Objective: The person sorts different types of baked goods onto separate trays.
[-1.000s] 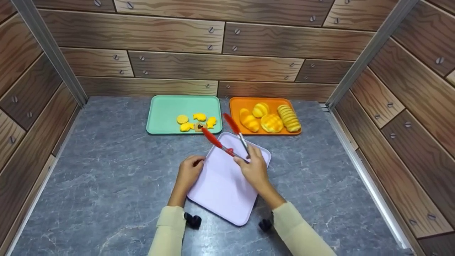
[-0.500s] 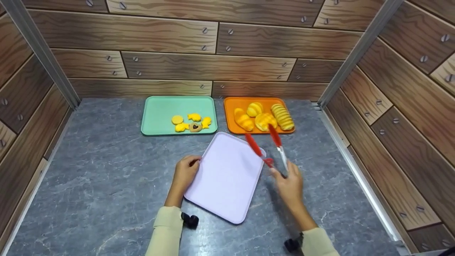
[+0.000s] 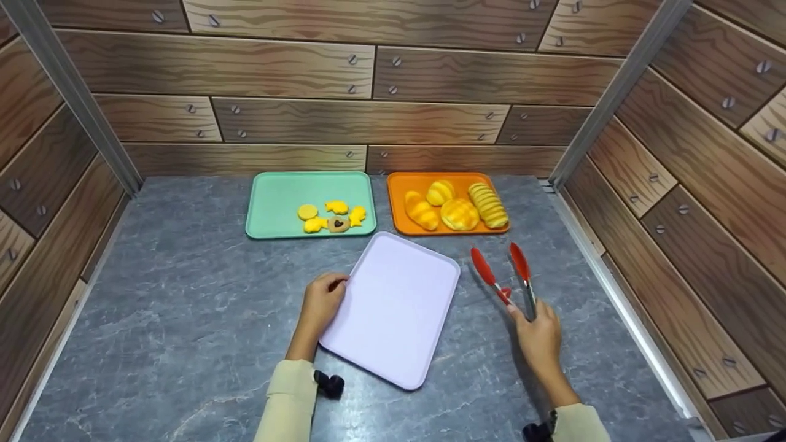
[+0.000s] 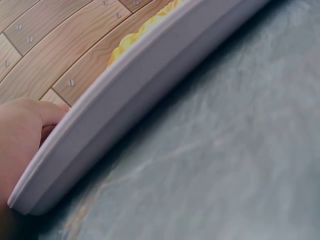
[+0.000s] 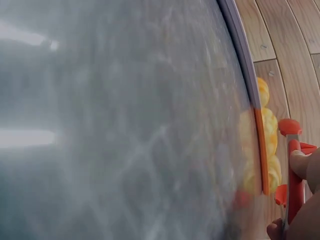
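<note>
My left hand (image 3: pixel 322 301) grips the left edge of a lilac tray (image 3: pixel 393 301), which lies askew on the table with nothing on it. In the left wrist view the thumb side of that hand lies against the tray's rim (image 4: pixel 90 95). To the right of the tray, my right hand (image 3: pixel 541 334) holds red-tipped metal tongs (image 3: pixel 483 267) by their arms. The tongs are spread, their tips pointing toward the back, with nothing between them. In the right wrist view the red tongs (image 5: pixel 295 175) show beside my fingers.
A green tray (image 3: pixel 279 199) at the back holds fish-shaped yellow pieces (image 3: pixel 336 207), a round one and a heart-marked biscuit (image 3: pixel 338 224). Beside it, an orange tray (image 3: pixel 402 182) holds a croissant (image 3: pixel 421 212), two round buns (image 3: pixel 460 215) and a striped loaf (image 3: pixel 489 205). Wood-patterned walls enclose the table.
My right hand has moved the tongs rightward and back toward me, from over the lilac tray to the table right of it. The left hand stays at the tray's edge.
</note>
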`<state>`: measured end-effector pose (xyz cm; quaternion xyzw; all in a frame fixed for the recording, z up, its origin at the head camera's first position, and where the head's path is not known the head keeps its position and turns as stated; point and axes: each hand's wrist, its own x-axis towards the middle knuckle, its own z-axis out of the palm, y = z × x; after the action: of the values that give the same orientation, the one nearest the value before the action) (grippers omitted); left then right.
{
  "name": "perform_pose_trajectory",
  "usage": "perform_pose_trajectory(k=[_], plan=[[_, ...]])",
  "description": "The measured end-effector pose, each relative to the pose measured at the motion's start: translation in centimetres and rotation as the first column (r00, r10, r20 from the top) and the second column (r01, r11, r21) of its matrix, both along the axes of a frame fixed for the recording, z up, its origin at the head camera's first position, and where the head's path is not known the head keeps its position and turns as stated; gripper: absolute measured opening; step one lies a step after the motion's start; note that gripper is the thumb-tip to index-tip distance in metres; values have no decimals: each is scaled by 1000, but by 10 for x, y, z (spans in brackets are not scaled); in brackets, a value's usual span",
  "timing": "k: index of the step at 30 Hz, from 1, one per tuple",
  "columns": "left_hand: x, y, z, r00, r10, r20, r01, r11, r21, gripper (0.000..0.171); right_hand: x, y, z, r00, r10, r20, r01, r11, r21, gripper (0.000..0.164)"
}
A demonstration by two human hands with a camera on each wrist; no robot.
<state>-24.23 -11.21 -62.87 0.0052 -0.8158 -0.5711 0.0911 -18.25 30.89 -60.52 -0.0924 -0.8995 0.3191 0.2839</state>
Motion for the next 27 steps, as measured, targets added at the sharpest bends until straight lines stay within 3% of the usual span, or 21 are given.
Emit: perform_pose_trajectory(k=[12,27], plan=[[-3,-4,-1,1000,1,-5,-1,1000,-10,19,-7,-2,-7,991,0,132,-6,999,41,56],[0,-7,1,1000,20,22,-19,999,-39,21,-4,-8,-5,989,24,148,-41,992,117,50]])
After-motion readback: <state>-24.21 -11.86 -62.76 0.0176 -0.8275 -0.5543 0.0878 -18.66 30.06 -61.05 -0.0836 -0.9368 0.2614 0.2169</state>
